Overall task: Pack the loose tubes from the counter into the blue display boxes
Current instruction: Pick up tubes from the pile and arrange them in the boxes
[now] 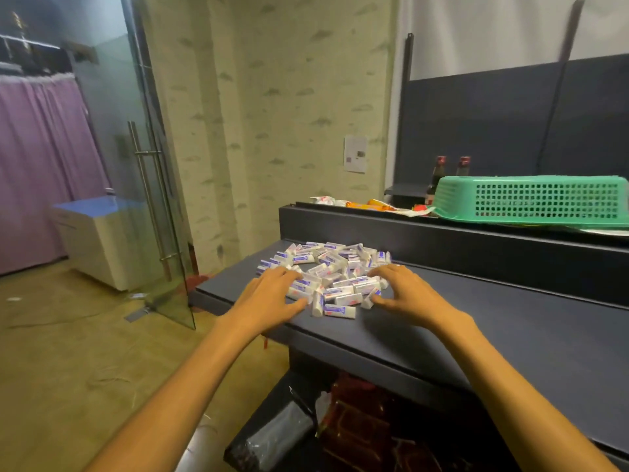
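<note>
Nothing looks packed yet, as far as I can judge: the whole heap of small white tubes (326, 274) lies loose on the dark counter (476, 321), just below the middle of the frame, and no blue display box shows anywhere, so the filling appears to be all ahead. The person has both arms stretched out toward the pile. The left hand (269, 294) lies at the heap's left edge, fingers spread and only slightly bent, fingertips resting on the nearest tubes and the thumb reaching toward the front ones; it grips nothing. The right hand (405, 294) mirrors it on the right edge, fingers splayed and arched like a claw over the tubes, thumb touching one at the front, and it too holds nothing. Between them the hands bracket the near half of the pile, which reads to me as a gathering or scooping move. Toward the right of the frame a green basket (534, 202) sits upturned on the raised ledge behind the counter, with two dark bottles (439, 175) beside it.
</note>
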Available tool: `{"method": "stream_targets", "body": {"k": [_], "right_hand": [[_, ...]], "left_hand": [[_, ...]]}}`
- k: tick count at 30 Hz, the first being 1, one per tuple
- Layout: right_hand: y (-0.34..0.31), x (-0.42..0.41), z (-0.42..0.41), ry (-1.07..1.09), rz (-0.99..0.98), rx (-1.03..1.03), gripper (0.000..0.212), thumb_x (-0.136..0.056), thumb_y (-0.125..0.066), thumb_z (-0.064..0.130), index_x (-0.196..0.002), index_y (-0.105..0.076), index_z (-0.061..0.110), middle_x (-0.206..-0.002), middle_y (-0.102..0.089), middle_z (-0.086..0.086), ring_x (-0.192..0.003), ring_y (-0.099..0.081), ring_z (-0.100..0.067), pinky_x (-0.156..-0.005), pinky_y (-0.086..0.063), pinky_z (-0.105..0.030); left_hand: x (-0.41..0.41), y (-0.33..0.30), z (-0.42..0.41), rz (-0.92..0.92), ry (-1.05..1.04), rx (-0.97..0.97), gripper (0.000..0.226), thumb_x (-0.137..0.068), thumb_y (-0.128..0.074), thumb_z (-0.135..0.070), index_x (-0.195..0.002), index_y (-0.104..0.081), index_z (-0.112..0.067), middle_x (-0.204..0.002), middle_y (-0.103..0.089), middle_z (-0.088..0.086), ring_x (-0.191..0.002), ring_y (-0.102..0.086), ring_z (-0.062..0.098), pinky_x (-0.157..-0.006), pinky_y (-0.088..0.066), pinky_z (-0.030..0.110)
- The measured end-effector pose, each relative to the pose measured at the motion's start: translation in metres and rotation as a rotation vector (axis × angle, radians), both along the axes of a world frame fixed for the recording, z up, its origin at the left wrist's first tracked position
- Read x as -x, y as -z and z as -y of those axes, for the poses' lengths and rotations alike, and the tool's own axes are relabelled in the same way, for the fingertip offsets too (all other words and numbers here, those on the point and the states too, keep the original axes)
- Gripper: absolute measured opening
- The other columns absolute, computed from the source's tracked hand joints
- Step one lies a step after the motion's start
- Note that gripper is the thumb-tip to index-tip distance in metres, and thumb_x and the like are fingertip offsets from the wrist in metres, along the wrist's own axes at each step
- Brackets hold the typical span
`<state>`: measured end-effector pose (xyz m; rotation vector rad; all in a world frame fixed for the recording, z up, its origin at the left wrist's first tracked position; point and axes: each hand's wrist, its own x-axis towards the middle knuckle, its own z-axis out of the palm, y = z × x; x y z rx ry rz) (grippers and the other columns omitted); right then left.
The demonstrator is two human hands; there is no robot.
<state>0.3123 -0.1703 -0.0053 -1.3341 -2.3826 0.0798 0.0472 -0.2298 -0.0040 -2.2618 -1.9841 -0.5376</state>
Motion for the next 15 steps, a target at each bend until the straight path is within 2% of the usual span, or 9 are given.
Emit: {"method": "stream_targets", "body": {"k": [5, 11, 15], "right_hand": [[-0.006, 0.021, -0.033, 0.081, 0.020, 0.032, 0.050, -0.090, -0.063, 0.036, -0.136, -0.048, 0.027, -0.144, -0.046, 0.001, -0.128, -0.043, -0.018, -0.101, -0.038, -0.032], [-0.004, 0.049, -0.067, 0.175, 0.017, 0.027, 0.047, -0.091, -0.061, 0.035, -0.135, -0.048, 0.029, -0.143, -0.046, 0.002, -0.130, -0.041, -0.017, -0.106, -0.036, -0.036], [-0.005, 0.067, -0.081, 0.268, 0.001, 0.035, 0.046, -0.090, -0.062, 0.034, -0.134, -0.049, 0.028, -0.142, -0.047, 0.003, -0.128, -0.042, -0.017, -0.104, -0.038, -0.034]], "left_hand": [[0.022, 0.003, -0.056, 0.046, 0.037, 0.042, 0.056, -0.090, -0.055, -0.050, -0.140, -0.042, -0.030, -0.147, -0.041, -0.003, -0.132, -0.040, 0.018, -0.104, -0.038, 0.036], [0.047, 0.006, -0.120, 0.063, 0.151, 0.024, 0.055, -0.090, -0.055, -0.049, -0.140, -0.042, -0.030, -0.145, -0.042, -0.004, -0.132, -0.039, 0.017, -0.104, -0.037, 0.036], [0.062, 0.002, -0.158, 0.043, 0.246, 0.012, 0.054, -0.090, -0.055, -0.047, -0.139, -0.044, -0.028, -0.141, -0.045, -0.003, -0.130, -0.042, 0.018, -0.103, -0.037, 0.035]]}}
